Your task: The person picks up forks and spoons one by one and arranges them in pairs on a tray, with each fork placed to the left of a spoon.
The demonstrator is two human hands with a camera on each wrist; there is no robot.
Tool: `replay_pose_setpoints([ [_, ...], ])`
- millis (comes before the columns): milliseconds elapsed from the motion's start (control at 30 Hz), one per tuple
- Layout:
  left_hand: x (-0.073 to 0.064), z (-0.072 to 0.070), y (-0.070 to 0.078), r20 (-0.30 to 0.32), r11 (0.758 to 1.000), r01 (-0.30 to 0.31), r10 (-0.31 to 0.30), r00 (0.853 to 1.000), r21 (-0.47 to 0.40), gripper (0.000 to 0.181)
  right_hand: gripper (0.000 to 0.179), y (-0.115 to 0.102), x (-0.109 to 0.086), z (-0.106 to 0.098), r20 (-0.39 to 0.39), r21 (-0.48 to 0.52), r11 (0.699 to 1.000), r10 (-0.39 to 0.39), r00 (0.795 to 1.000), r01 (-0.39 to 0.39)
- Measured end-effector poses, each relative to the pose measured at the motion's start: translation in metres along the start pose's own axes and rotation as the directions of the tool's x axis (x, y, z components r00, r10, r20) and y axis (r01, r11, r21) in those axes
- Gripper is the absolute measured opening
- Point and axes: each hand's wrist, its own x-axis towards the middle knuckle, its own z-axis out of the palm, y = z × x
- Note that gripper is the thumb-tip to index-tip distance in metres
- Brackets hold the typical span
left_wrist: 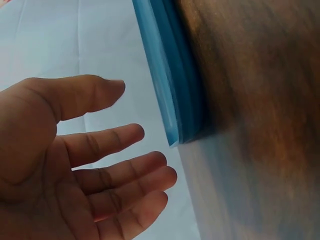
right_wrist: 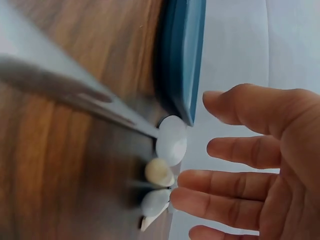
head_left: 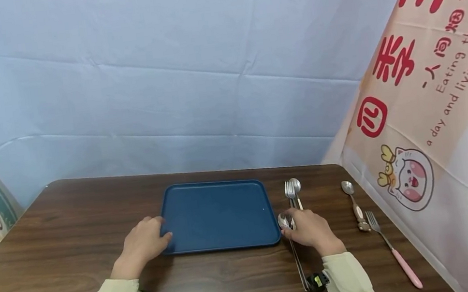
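Note:
A dark blue rectangular tray (head_left: 220,216) lies flat on the wooden table. At its left edge is my left hand (head_left: 144,239), with thumb and fingers apart; the left wrist view shows a gap between the fingertips and the tray (left_wrist: 167,70). My right hand (head_left: 312,229) hovers by the tray's right edge, over a long-handled metal spoon (head_left: 284,221). In the right wrist view its fingers are extended and the palm holds nothing. Whether a fingertip touches the cutlery is unclear. Just beyond lie a fork (head_left: 289,189) and another spoon (head_left: 295,185), handles partly hidden by the hand.
Farther right, a spoon with a decorated handle (head_left: 358,213) and a pink-handled fork (head_left: 404,265) lie near the table's right edge. A pale cloth (head_left: 165,86) hangs behind the table, and a printed cloth (head_left: 442,91) hangs at the right.

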Motion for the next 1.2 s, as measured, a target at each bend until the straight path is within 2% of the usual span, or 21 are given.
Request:
replay_pose_setpoints([
  [167, 0.002, 0.003, 0.0, -0.01, 1.0, -0.001, 0.001, 1.0, 0.01, 0.037, 0.045, 0.005, -0.003, 0.0, 0.004, -0.007, 1.0, 0.002, 1.0, -0.002],
  [400, 0.003, 0.005, -0.004, 0.021, 1.0, 0.005, -0.005, 1.0, -0.005, 0.034, 0.047, 0.013, -0.003, -0.001, 0.008, -0.02, 1.0, 0.021, 1.0, -0.02],
  [600, 0.004, 0.007, -0.007, 0.068, 0.998, 0.038, -0.035, 0.997, -0.051, 0.005, 0.041, 0.02, -0.003, -0.002, 0.008, -0.041, 0.999, 0.023, 1.0, -0.023],
  [733, 0.003, 0.009, -0.009, 0.097, 0.996, 0.057, -0.05, 0.994, -0.068, 0.01, 0.028, 0.026, -0.001, 0.0, 0.001, -0.045, 0.999, 0.018, 1.0, -0.018],
  [900, 0.004, 0.009, -0.01, 0.111, 0.996, 0.044, -0.036, 0.993, -0.074, 0.008, 0.01, 0.032, 0.001, 0.003, 0.017, -0.008, 1.0, 0.019, 1.0, -0.019],
  [1067, 0.004, 0.009, -0.011, 0.098, 0.996, 0.026, -0.018, 0.995, -0.081, 0.013, 0.011, 0.034, 0.002, 0.003, 0.029, 0.034, 0.999, 0.034, 0.999, -0.035],
  [1200, 0.003, 0.009, -0.011, 0.11, 0.994, 0.039, -0.028, 0.994, -0.099, 0.016, 0.014, 0.036, 0.004, 0.004, 0.04, 0.046, 0.996, 0.07, 0.997, -0.072],
])
